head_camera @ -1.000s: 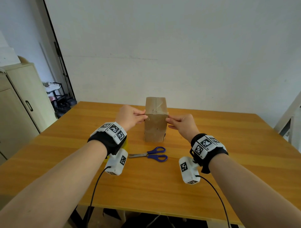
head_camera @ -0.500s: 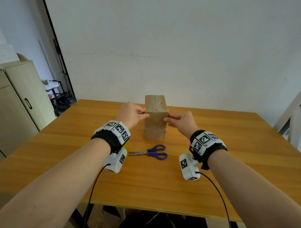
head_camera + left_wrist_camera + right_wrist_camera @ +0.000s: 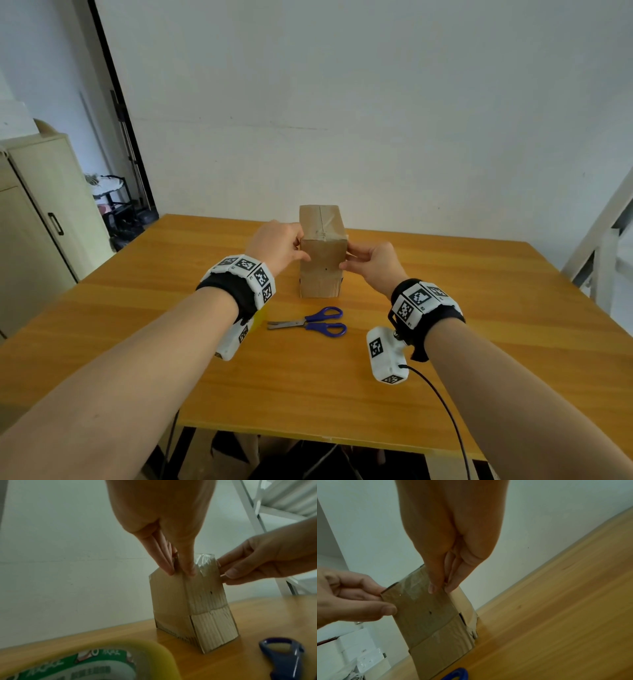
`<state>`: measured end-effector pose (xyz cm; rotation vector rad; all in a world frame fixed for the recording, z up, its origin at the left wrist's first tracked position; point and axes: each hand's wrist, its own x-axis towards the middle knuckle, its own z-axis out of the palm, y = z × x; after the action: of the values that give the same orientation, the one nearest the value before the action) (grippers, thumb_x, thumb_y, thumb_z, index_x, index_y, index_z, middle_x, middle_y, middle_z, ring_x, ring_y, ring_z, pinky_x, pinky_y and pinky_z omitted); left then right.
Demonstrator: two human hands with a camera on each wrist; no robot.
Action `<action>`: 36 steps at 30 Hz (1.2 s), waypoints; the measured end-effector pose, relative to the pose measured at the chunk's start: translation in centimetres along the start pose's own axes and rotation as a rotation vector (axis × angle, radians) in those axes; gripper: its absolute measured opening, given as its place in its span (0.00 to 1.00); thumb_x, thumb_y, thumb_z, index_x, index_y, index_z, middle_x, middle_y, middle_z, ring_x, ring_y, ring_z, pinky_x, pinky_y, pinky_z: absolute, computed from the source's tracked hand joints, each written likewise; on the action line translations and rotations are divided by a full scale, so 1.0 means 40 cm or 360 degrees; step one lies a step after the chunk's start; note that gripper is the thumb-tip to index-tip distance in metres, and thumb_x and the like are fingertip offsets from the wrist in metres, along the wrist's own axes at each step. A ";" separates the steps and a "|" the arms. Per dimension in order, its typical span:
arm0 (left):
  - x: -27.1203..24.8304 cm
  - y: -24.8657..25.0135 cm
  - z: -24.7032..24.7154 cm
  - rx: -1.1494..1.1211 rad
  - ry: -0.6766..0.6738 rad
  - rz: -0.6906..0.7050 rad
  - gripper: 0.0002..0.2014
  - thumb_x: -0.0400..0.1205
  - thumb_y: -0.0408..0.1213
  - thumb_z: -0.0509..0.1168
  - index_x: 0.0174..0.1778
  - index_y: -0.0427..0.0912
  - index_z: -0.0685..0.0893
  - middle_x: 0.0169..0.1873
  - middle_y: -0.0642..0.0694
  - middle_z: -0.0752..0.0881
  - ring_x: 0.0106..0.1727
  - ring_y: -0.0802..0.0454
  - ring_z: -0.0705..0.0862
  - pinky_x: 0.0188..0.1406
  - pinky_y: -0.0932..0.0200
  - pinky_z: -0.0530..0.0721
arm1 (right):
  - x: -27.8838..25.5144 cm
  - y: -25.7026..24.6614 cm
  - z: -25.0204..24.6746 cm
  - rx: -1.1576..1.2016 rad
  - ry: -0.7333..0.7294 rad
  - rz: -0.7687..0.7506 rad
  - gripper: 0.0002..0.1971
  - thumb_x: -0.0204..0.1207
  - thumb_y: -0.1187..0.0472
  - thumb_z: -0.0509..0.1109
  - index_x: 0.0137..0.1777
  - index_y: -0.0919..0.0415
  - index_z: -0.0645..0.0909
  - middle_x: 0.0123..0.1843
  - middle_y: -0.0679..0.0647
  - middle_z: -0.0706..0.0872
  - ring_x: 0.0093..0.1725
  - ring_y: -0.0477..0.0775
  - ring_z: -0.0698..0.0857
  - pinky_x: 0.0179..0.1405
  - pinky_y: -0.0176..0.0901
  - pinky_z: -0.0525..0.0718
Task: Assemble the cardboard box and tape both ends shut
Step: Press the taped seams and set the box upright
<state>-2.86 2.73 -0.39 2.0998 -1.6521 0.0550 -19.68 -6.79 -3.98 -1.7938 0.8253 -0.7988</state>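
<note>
Wooden tabletop [image 3: 445, 359] carries the upright cardboard box [image 3: 321, 270]; left hand [image 3: 279, 245] and right hand [image 3: 371, 263] pinch its upper corners, likely smoothing the tape [image 3: 204, 562] down.

Black wristbands [image 3: 236, 291], checkered markers, white cabled cameras [image 3: 387, 356].

Left hand [image 3: 279, 247] and right hand [image 3: 371, 263] pinch, arms outstretched.
</note>
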 end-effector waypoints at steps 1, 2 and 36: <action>-0.001 -0.003 -0.002 -0.0064 -0.0021 -0.0001 0.19 0.71 0.43 0.76 0.52 0.35 0.85 0.44 0.41 0.90 0.45 0.46 0.89 0.52 0.50 0.86 | -0.002 -0.004 -0.005 -0.0008 -0.0026 0.0002 0.24 0.70 0.77 0.73 0.68 0.69 0.79 0.64 0.59 0.85 0.60 0.47 0.84 0.66 0.38 0.78; -0.004 -0.004 -0.005 -0.0118 -0.0039 -0.0006 0.19 0.70 0.41 0.76 0.53 0.34 0.85 0.45 0.40 0.90 0.47 0.46 0.89 0.53 0.50 0.86 | -0.004 -0.005 -0.011 -0.0014 -0.0049 0.0009 0.24 0.70 0.77 0.73 0.68 0.68 0.79 0.64 0.59 0.85 0.61 0.48 0.84 0.66 0.39 0.78; -0.008 0.033 0.035 -0.0912 -0.0101 -0.0484 0.25 0.71 0.39 0.77 0.63 0.41 0.79 0.52 0.48 0.86 0.53 0.51 0.84 0.48 0.60 0.81 | -0.042 -0.057 0.010 -0.0365 -0.0218 0.0144 0.34 0.75 0.80 0.48 0.81 0.58 0.60 0.77 0.67 0.71 0.77 0.65 0.69 0.72 0.50 0.71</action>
<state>-4.52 2.28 -1.29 1.8774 -1.1741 -0.5235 -19.87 -4.53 -2.21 -1.9728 0.9297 -0.5326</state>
